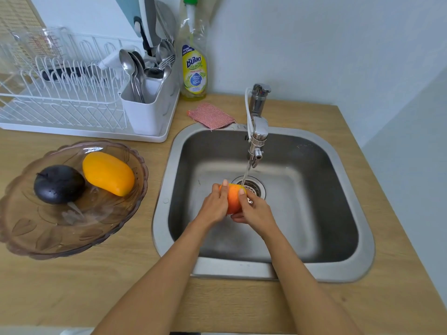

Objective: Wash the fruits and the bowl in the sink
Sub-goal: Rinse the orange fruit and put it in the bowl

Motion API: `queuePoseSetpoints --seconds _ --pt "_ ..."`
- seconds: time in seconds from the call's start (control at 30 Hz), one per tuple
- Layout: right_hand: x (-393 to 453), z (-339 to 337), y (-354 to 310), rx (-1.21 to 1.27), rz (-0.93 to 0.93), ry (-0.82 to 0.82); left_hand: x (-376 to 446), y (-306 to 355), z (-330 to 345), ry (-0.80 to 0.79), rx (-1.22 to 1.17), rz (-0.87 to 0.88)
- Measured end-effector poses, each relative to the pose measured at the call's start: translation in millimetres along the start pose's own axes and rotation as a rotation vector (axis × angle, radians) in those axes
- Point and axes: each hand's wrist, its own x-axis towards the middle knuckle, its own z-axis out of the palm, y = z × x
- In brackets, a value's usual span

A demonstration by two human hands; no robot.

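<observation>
1. The orange fruit (233, 198) sat over the sink (338, 238), beneath the tap (257, 139), its stream landing on top.
2. My left hand (215, 205) and right hand (255, 210) both gripped it, fingers curled round.
3. On the counter (121, 274) left, the bowl (36, 233) held a mango (108, 173) and a dark fruit (59, 184).

Back-left corner of the tabletop (121, 262): a white rack (60, 102), its white caddy (147, 110) stuffed with spoons (131, 71) and forks. Just right of it, a dish soap bottle (194, 61) stands upright against the wall. A pink scrubber (211, 115) lies flat nearby.
</observation>
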Motion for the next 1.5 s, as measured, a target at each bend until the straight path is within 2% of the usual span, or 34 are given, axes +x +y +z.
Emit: queuePoseSetpoints --seconds 0.2,0.5,0.63,0.8,0.97,1.27,1.37,1.5 --pt "2.3 -3.4 -10.2 0.148 0.202 0.028 -5.0 0.4 1.1 -0.071 0.033 0.064" --pt "14.8 -7.9 -4.7 0.109 0.275 0.112 -13.4 -2.2 8.0 -0.175 0.133 0.173" --pt "9.4 -5.0 -7.8 0.061 0.273 0.075 -6.5 -2.7 7.8 -0.095 0.100 0.174" --pt "9.1 -2.8 -8.6 0.054 0.234 -0.005 -1.8 -0.8 3.4 -0.112 -0.046 0.091" --pt "-1.8 3.2 -7.8 -0.117 0.080 -0.023 3.6 0.9 1.9 -0.068 -0.112 0.065" --pt "-5.7 4.8 -10.1 -0.219 -0.012 0.042 -6.0 1.2 5.3 -0.169 -0.027 0.088" --pt "-4.5 4.2 -14.5 -0.194 0.016 0.079 -9.4 0.1 6.5 -0.183 -0.004 0.123" --pt "1.6 0.7 -21.1 -0.068 0.173 0.131 -10.0 -5.1 11.3 -0.168 0.069 0.169"
